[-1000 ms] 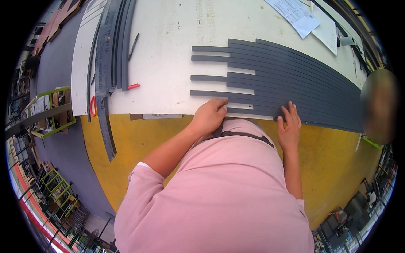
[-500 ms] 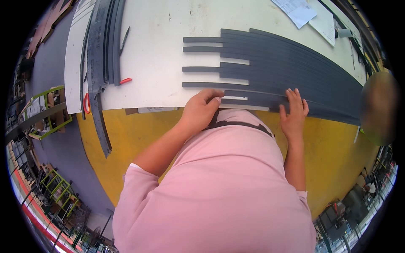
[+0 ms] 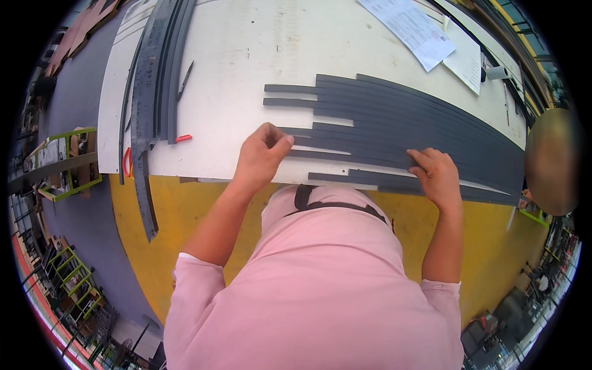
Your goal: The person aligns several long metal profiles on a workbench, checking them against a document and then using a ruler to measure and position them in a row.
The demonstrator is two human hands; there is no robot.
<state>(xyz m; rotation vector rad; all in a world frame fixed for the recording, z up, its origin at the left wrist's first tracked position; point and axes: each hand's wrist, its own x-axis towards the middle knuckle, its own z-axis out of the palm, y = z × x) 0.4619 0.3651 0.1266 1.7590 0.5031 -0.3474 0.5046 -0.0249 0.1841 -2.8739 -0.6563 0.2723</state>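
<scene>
Many long dark grey strips (image 3: pixel 394 111) lie side by side on the white table, their left ends staggered. My left hand (image 3: pixel 262 157) is closed in a pinch at the left end of one strip, its fingertips covering that end. Farther right, my right hand (image 3: pixel 439 176) has thumb and forefinger pinched at the near edge of the same group of strips. Between my hands and the table's front edge, a few shorter-reaching strips (image 3: pixel 364 179) lie apart from the rest, with a narrow white gap between.
More long grey profiles (image 3: pixel 166 80) lie at the table's left, one bent piece (image 3: pixel 145 197) hanging over the front edge. Near them are a dark pen (image 3: pixel 185 80), a small red object (image 3: pixel 184 139) and red handles (image 3: pixel 127 161). Papers (image 3: pixel 413 34) lie far right. Another person stands at the right.
My left hand has moved left and closed on a strip end; my right hand has curled from flat to a pinch. A gap now separates the nearest strips from the rest. The view has shifted.
</scene>
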